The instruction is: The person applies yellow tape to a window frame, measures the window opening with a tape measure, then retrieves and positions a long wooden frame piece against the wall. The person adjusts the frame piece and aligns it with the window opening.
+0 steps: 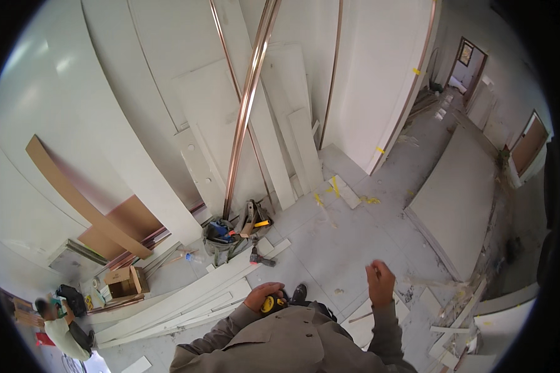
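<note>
At my waist, my left hand (263, 296) is closed around a yellow and black tape measure (271, 304). My right hand (381, 283) is raised in front of me on the right, its fingers curled in. Whether anything is inside those fingers is hidden. Ahead of my left hand, a dark cordless drill (262, 257) with a red part lies on long white boards (186, 306). Just beyond it stands a bucket (220, 250) crammed with tools, some blue and one yellow.
Tall copper-coloured trim strips (247, 99) lean against white panels. A large grey board (457, 199) lies at right, near scraps and debris. An opened cardboard box (126, 283) sits at left. A person in a light top (65, 336) crouches at the far left.
</note>
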A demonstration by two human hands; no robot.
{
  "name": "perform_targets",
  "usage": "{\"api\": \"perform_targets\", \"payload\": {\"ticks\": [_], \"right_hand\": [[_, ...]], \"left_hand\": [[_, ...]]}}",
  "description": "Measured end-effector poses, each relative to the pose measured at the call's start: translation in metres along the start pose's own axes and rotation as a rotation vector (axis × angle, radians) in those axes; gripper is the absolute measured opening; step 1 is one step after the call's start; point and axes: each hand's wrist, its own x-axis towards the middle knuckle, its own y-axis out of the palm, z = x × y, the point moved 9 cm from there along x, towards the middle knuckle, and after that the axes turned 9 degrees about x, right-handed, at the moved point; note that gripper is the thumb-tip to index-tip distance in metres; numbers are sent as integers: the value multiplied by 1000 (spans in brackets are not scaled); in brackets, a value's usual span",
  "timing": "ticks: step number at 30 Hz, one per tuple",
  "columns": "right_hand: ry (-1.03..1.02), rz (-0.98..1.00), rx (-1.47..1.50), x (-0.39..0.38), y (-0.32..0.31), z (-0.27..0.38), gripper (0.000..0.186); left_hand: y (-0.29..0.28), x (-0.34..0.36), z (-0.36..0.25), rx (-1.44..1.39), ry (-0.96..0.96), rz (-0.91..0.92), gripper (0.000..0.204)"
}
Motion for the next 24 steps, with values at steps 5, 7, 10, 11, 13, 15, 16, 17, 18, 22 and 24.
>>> {"api": "perform_targets", "payload": {"ticks": [5,7,10,11,13,15,16,17,18,22,24], "right_hand": [[-419,172,124,186,87,112,19],[-571,208,168,252,112,160,17],[-636,247,258,345,145,186,15],[-637,268,299,373,157,193,15],[-609,325,379,433,186,201,16],[-573,390,424,489,216,210,17],[-562,422,446,515,235,217,18],[-535,464,460,539,256,225,20],[-504,505,474,563,278,233,21],[-269,658,565,662,372,243,29],[-245,684,520,711,432,250,34]], "left_hand": [[-6,56,-45,61,62,-80,36],[-6,90,-65,82,67,-92,35],[-1,139,-92,111,65,-141,36],[4,154,-106,88,89,-153,36],[15,181,-137,44,140,-178,37],[24,203,-163,-9,161,-244,35],[26,209,-171,-46,167,-272,35],[29,218,-180,-86,181,-298,34],[28,224,-186,-110,184,-313,34],[27,228,-208,-186,187,-451,34],[15,226,-211,-239,254,-540,33]]}}
